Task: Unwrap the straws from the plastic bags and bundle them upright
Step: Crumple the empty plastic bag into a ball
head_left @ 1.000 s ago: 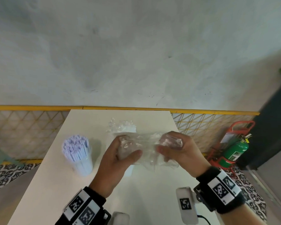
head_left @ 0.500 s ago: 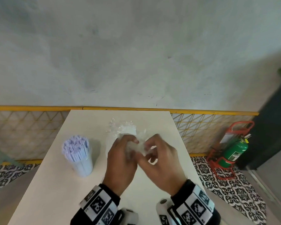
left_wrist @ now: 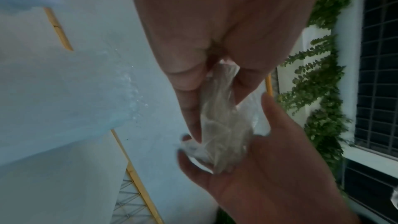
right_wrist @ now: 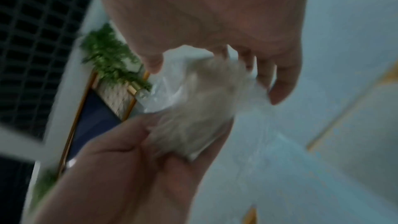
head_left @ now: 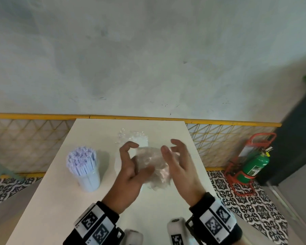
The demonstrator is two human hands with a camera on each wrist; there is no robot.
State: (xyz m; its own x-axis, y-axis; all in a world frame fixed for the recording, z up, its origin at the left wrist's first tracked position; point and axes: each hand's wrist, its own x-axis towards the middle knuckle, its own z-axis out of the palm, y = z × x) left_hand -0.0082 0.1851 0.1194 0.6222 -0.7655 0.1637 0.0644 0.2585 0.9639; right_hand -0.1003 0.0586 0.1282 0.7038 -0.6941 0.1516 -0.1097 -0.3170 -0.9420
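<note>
A crumpled clear plastic bag (head_left: 152,163) sits between my two hands above the white table (head_left: 60,209). My left hand (head_left: 136,160) pinches it between thumb and fingers; the left wrist view shows the bag (left_wrist: 224,134) in those fingers. My right hand (head_left: 171,151) faces it with loosely spread fingers, its palm (left_wrist: 269,168) against the bag. The right wrist view is blurred and shows the bag (right_wrist: 198,108) between both hands. Unwrapped pale purple straws (head_left: 81,160) stand upright in a clear cup (head_left: 89,181) to the left.
A heap of clear plastic wrapping (head_left: 132,138) lies on the table just beyond my hands. A yellow rail and mesh fence (head_left: 219,138) run behind the table. A green fire extinguisher (head_left: 254,165) stands on the floor at the right.
A second ago the bag was stretched between both hands. They then closed together and crumpled it. Now they have parted a little, the right hand's fingers spread.
</note>
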